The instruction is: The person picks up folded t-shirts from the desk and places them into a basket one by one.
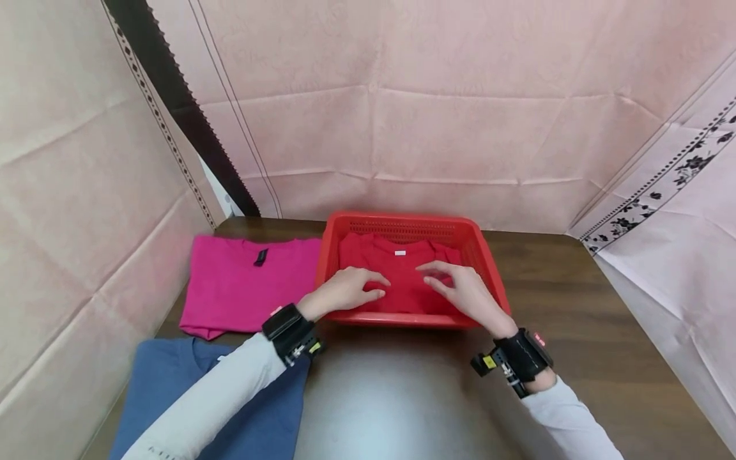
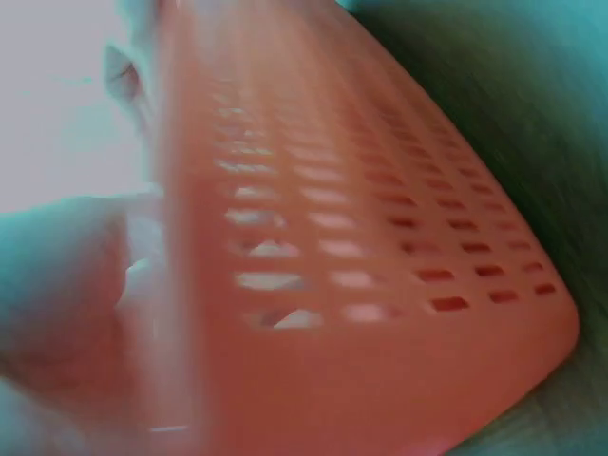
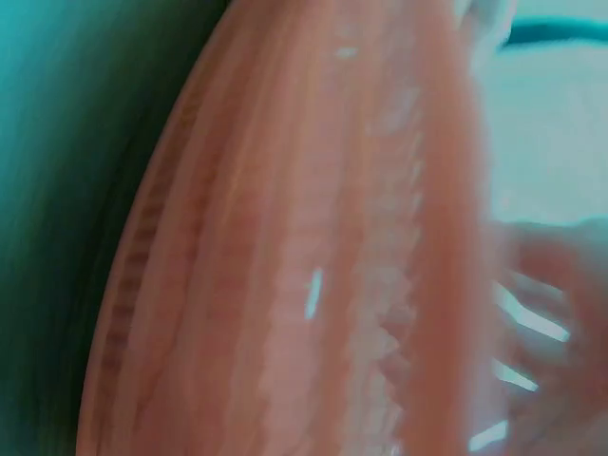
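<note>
A folded red T-shirt [image 1: 397, 281] with a white neck label lies inside the red plastic basket [image 1: 489, 271]. Over the basket's front left part hovers my left hand [image 1: 347, 289], fingers loosely bent and nothing held. My right hand [image 1: 462, 291] is above the shirt's right side, thumb and fingers apart, also without a thing in it. Whether fingertips touch the shirt I cannot tell. Both wrist views are blurred; the left one shows the slotted basket wall [image 2: 380, 361] with part of the hand behind its rim, the right one the basket's other side [image 3: 285, 237].
Left of the basket lies a folded pink T-shirt [image 1: 253, 287] with a black label. Nearer, a folded blue garment [image 1: 264, 415] is partly under my left sleeve. All rest on a dark wooden table [image 1: 575, 306], with pale pink cloth [image 1: 431, 128] hung behind and at the sides.
</note>
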